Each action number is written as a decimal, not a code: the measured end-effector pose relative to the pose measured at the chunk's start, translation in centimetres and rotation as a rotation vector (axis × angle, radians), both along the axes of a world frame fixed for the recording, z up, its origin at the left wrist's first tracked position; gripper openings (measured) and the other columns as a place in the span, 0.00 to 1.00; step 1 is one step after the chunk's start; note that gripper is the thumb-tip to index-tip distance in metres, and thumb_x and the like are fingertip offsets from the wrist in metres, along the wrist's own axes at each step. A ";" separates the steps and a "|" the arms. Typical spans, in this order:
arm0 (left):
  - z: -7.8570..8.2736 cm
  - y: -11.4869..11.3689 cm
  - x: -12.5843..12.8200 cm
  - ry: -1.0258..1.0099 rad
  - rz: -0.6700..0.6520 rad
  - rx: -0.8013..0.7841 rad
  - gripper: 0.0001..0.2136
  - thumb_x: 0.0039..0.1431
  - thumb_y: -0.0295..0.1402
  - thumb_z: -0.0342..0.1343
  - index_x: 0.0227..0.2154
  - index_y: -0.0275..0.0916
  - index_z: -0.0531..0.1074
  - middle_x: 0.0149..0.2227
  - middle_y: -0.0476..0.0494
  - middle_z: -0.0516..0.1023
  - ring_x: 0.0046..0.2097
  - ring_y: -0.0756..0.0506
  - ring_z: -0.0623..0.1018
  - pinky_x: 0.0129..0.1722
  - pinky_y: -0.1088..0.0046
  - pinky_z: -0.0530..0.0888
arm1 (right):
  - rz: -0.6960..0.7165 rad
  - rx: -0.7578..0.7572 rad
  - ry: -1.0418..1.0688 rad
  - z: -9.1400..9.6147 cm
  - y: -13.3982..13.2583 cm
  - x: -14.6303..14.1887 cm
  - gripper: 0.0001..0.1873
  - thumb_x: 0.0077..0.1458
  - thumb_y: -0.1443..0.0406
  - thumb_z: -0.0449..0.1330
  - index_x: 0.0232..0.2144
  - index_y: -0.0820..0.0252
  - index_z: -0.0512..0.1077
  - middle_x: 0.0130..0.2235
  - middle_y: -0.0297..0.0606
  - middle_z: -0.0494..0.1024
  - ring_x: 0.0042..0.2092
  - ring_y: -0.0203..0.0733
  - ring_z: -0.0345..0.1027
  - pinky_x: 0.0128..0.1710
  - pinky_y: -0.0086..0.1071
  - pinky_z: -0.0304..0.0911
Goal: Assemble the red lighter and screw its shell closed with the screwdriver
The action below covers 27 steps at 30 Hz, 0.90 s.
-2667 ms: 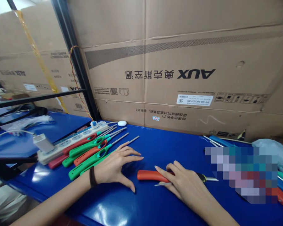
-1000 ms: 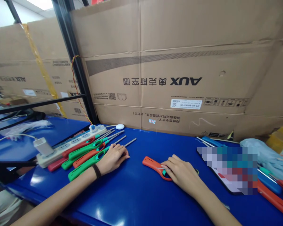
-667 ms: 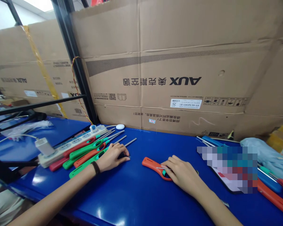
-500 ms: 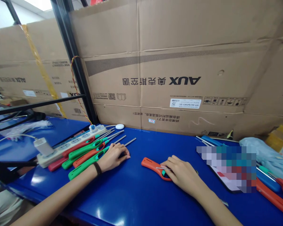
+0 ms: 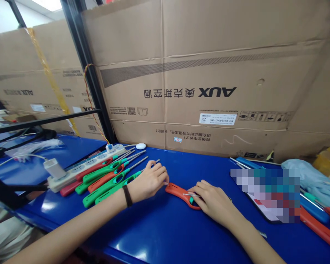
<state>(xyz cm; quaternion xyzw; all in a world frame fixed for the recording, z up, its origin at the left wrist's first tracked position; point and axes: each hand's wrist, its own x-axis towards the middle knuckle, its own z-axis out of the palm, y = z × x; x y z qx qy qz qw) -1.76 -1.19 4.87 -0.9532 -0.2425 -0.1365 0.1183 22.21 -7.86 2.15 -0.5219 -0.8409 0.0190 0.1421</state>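
Observation:
An orange long-nosed lighter (image 5: pixel 178 191) lies on the blue table. The curled fingertips of my left hand (image 5: pixel 154 179) meet its butt end. Over the trigger end rests my right hand (image 5: pixel 213 200), closed, with a thin metal rod (image 5: pixel 189 194) sticking out leftward from its fingers across the lighter. What the right palm covers is hidden; a small greenish bit shows behind it. Left of my left hand lie several lighters side by side, among them a green lighter (image 5: pixel 101 192) and a red lighter (image 5: pixel 68 188), metal noses pointing away; my left forearm partly covers the nearest green one.
A white power strip (image 5: pixel 55 184) with a plugged-in charger (image 5: pixel 54 168) runs along the left. To the right are a pixelated phone-like object (image 5: pixel 272 196), more lighters (image 5: pixel 320 227) and a pale blue plastic bag (image 5: pixel 305 176). A cardboard wall (image 5: pixel 181 44) stands behind.
My left hand has moved right, from beside the row of lighters to the orange lighter's butt end, uncovering another green lighter. My right hand has stayed nearly in place.

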 end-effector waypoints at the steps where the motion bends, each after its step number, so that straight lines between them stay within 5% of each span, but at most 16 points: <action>1: -0.1 0.2 0.2 0.028 -0.015 0.038 0.06 0.63 0.27 0.46 0.34 0.37 0.68 0.35 0.43 0.72 0.39 0.43 0.67 0.47 0.59 0.55 | 0.001 -0.001 0.002 0.0 0.0 0.0 0.12 0.62 0.65 0.50 0.39 0.55 0.73 0.37 0.36 0.77 0.42 0.45 0.70 0.35 0.36 0.66; 14: -0.2 0.3 0.9 0.227 -0.131 0.260 0.08 0.63 0.24 0.45 0.33 0.35 0.69 0.34 0.41 0.73 0.37 0.42 0.67 0.45 0.57 0.57 | 0.006 0.013 0.005 0.3 -0.1 0.0 0.11 0.62 0.65 0.50 0.38 0.55 0.74 0.35 0.35 0.77 0.41 0.44 0.70 0.34 0.34 0.64; 27: -3.6 -0.9 -1.3 -0.259 -0.098 -0.355 0.05 0.62 0.32 0.51 0.40 0.40 0.68 0.48 0.43 0.75 0.49 0.47 0.74 0.56 0.63 0.64 | -0.034 0.134 0.137 1.0 -0.4 0.8 0.09 0.59 0.67 0.50 0.37 0.55 0.69 0.37 0.37 0.75 0.42 0.44 0.67 0.35 0.35 0.65</action>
